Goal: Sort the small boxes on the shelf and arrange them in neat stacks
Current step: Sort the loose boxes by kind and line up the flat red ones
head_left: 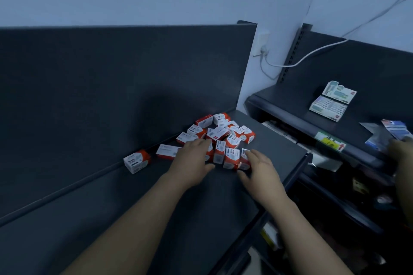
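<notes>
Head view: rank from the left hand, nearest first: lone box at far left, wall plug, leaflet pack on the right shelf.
From the left hand:
1. Lone box, to its left on the same shelf.
2. Leaflet pack, right-hand shelf.
3. Wall plug, up in the corner; close to 2.

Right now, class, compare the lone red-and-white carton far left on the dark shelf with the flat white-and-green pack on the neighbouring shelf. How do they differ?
The lone red-and-white carton is small and blocky; the flat white-and-green pack is wider and thinner. The carton sits near the back panel, left of the jumbled pile of similar cartons; the pack lies alone on the neighbouring shelf. The carton has red ends; the pack shows green and pale printing. Neither is touched by a hand.
</notes>
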A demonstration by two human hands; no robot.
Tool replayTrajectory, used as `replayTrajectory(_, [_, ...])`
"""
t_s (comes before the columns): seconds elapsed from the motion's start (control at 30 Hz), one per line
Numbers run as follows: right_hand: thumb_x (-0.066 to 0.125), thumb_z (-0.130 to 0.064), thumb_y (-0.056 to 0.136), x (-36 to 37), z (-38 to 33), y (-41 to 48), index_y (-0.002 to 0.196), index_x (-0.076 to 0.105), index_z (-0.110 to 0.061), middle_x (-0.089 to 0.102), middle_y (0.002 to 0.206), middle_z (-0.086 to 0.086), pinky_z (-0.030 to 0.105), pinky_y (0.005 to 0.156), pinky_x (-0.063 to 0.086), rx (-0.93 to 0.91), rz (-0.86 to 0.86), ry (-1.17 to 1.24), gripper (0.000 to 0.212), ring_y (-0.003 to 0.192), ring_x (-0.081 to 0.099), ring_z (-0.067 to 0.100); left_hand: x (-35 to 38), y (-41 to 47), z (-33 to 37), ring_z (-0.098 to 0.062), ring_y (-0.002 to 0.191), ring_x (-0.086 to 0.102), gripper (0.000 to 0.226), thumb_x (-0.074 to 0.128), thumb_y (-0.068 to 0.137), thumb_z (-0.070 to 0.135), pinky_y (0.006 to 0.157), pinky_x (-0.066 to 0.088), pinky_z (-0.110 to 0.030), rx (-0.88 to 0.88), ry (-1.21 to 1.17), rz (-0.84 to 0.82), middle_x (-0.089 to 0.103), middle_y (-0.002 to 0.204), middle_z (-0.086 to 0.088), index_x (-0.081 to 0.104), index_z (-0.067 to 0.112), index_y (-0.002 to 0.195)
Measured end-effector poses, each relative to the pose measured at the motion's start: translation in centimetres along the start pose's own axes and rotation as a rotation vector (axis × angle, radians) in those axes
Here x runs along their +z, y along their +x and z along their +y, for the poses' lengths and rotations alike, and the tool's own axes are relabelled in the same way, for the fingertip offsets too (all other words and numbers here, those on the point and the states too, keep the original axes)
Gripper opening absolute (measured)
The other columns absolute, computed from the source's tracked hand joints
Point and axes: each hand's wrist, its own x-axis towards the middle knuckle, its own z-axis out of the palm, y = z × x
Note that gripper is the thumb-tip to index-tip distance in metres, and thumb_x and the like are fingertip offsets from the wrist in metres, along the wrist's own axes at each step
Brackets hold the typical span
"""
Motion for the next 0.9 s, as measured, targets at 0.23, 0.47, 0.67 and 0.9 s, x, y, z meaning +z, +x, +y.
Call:
replayTrajectory(0.23, [0.058, -0.028, 0.089, 0.3, 2.5, 2.9, 0.150, 0.021, -0.018, 0.020, 0.156, 0.000, 0.028, 0.114, 0.018, -0.020, -0.115, 0.029, 0.072, 0.143, 0.018, 0.017, 2.3, 3.9, 0.7, -0.019, 0.144, 0.014, 0.074, 0.059, 0.091, 0.032, 0.116, 0.016, -0.040, 0.016, 0.055, -0.055, 0.019, 0.157, 0.004, 0.016, 0.025, 0.151])
replayTrajectory(0.47, [0.057, -0.026, 0.091, 0.6, 3.4, 3.9, 0.138, 0.040, -0.016, 0.041, 0.139, 0.003, 0.019, 0.094, 0.027, -0.052, -0.115, 0.102, 0.052, 0.126, 0.038, 0.018, 3.0, 4.5, 0.6, -0.017, 0.138, 0.023, 0.069, 0.063, 0.087, 0.038, 0.113, 0.020, -0.038, 0.016, 0.060, 0.013, 0.031, 0.149, 0.006, 0.028, 0.028, 0.146])
replayTrajectory(0.67, [0.067, -0.025, 0.084, -0.4, 2.6, 3.7, 0.137, 0.041, -0.024, 0.039, 0.132, -0.007, 0.022, 0.095, 0.031, -0.096, 0.008, 0.213, 0.060, 0.122, 0.036, 0.011, 1.9, 1.2, 0.4, -0.004, 0.119, 0.042, 0.062, 0.074, 0.079, 0.034, 0.098, 0.036, -0.019, -0.058, -0.247, 0.185, 0.041, 0.133, 0.013, 0.042, 0.028, 0.132])
replayTrajectory(0.9, [0.070, -0.025, 0.080, 0.1, -1.7, 2.4, 0.134, 0.045, -0.025, 0.042, 0.129, -0.009, 0.023, 0.096, 0.038, -0.289, 0.007, 0.316, 0.059, 0.117, 0.042, 0.008, 0.1, -5.3, -0.8, 0.014, 0.096, 0.050, 0.055, 0.078, 0.072, 0.023, 0.071, 0.039, 0.000, -0.213, -0.433, 0.373, 0.051, 0.105, 0.021, 0.040, 0.035, 0.110])
